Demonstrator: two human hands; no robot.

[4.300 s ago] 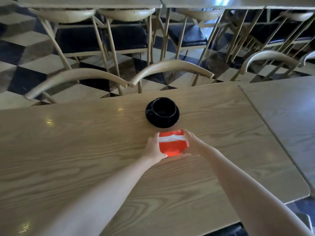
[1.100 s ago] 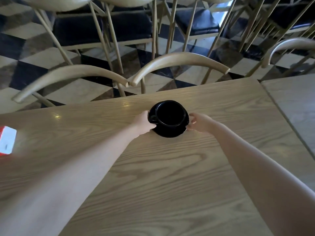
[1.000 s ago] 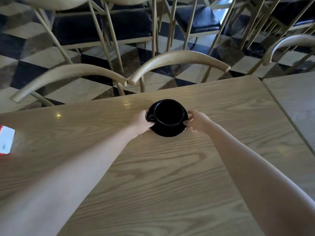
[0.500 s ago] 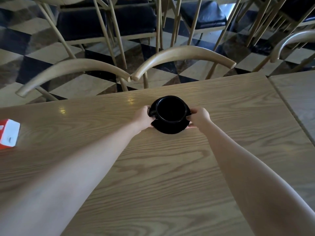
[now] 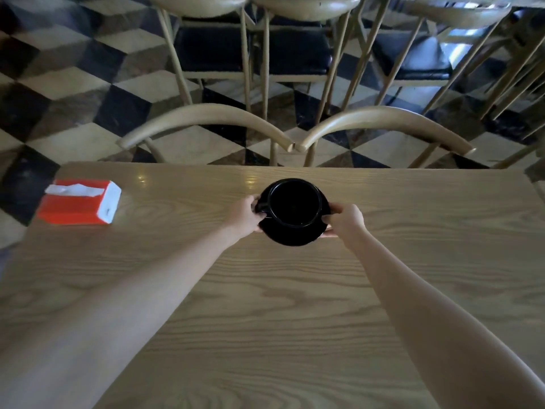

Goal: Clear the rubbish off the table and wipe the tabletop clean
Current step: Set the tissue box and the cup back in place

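Note:
A black cup stands on a black saucer near the far edge of the wooden table. My left hand grips the saucer's left rim beside the cup handle. My right hand grips the saucer's right rim, fingers curled under it. The saucer looks slightly raised off the tabletop, though I cannot tell for sure. A red and white tissue box lies at the table's far left corner, apart from both hands.
Two curved wooden chair backs stand close behind the table's far edge. More chairs with black seats fill the chequered floor beyond. The table's right edge is at the frame's right.
The tissue box, held in the middle of the table 4.3 s ago, now lies at the far left. Both hands have closed on the saucer's rim.

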